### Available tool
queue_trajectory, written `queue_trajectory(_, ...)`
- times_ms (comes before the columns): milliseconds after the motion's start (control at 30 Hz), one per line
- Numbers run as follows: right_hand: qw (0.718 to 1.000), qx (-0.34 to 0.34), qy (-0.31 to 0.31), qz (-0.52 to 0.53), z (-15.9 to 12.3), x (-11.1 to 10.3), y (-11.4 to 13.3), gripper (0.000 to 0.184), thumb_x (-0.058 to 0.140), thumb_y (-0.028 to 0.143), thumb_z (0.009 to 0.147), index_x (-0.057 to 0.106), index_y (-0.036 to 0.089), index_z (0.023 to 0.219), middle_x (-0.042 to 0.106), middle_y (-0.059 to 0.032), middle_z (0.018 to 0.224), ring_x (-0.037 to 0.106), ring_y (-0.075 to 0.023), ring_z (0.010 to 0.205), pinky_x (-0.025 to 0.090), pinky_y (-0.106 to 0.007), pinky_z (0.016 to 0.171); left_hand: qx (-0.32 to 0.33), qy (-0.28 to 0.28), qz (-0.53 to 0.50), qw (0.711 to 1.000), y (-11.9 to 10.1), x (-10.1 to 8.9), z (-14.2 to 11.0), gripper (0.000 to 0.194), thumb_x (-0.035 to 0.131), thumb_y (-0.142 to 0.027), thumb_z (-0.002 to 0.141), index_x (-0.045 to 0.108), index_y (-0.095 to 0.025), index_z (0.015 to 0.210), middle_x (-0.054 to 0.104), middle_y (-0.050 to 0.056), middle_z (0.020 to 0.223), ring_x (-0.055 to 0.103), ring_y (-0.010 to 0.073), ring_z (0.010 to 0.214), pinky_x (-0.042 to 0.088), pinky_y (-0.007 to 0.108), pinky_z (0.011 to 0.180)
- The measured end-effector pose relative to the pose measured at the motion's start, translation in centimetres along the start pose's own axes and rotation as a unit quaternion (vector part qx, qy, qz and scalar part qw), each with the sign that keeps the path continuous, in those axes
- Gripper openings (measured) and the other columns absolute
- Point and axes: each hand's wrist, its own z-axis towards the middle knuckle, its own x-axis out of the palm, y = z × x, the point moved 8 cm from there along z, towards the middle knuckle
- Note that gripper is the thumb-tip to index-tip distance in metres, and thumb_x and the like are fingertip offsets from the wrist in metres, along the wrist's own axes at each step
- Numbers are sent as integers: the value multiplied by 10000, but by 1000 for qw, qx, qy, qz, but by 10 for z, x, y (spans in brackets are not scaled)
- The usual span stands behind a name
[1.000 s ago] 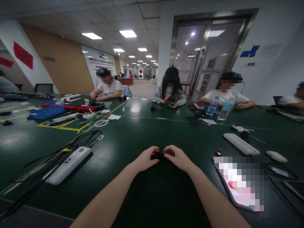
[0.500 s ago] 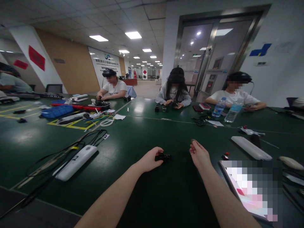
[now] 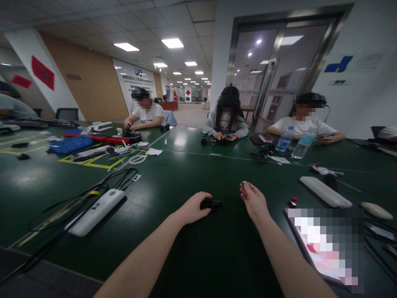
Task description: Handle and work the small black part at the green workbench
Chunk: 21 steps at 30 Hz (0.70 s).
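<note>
My left hand [image 3: 196,208] is closed around the left end of a small black device [image 3: 213,205] that rests on the dark green table [image 3: 173,178]. The device's exact kind is too dark to make out. To its right, my right hand [image 3: 253,199] is raised a little above the table. Its thumb and fingertips pinch a small greyish piece [image 3: 244,183], too small to name. The two hands are apart, and the piece does not touch the black device.
A tablet-like screen [image 3: 313,248] lies right of my right forearm, with a white power bank-like case [image 3: 325,191] beyond. At left lies a white case [image 3: 96,212] marked 2, with black cables. Farther off are water bottles [image 3: 300,145], a blue basket [image 3: 71,145] and several people.
My right hand has moved slightly left, toward the black device, still pinching the small piece. My left hand stays on the device. The whole view has shifted slightly.
</note>
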Motion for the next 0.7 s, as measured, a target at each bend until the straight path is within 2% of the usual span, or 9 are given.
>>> queue_trajectory(167, 995, -21, 80, -65, -18, 31, 11, 371, 602, 436, 694, 561, 233, 1001, 636, -48, 995, 591, -202, 882, 478, -351, 753, 36, -10, 0, 999, -5, 2, 2, 410, 572, -230, 710, 508, -221, 1115, 525, 56, 1141, 500, 181, 1027, 391, 350, 912)
queue_trajectory(367, 962, -45, 208, -169, -39, 64, 15, 290, 616, 361, 692, 601, 184, 921, 665, -37, 891, 601, -174, 831, 441, -341, 796, 41, -14, -15, 999, -6, 2, 2, 452, 576, -208, 707, 470, -224, 1146, 528, 50, 1145, 485, 173, 1060, 371, 347, 942)
queue_trajectory(533, 934, -35, 273, -226, -51, 77, 10, 245, 587, 311, 725, 607, 195, 941, 662, -23, 910, 604, -169, 857, 443, -338, 806, 39, -14, 1, 999, -13, -1, 0, 408, 564, -224, 723, 489, -218, 1123, 526, 54, 1141, 484, 182, 1054, 370, 354, 942)
queue_trajectory(700, 914, -47, 306, -261, -59, 83, 13, 252, 575, 299, 741, 605, 223, 980, 649, -12, 952, 592, -171, 891, 446, -347, 804, 13, -20, 18, 1000, -17, 4, 3, 330, 515, -369, 772, 522, -225, 1069, 545, 42, 1078, 499, 186, 996, 408, 352, 870)
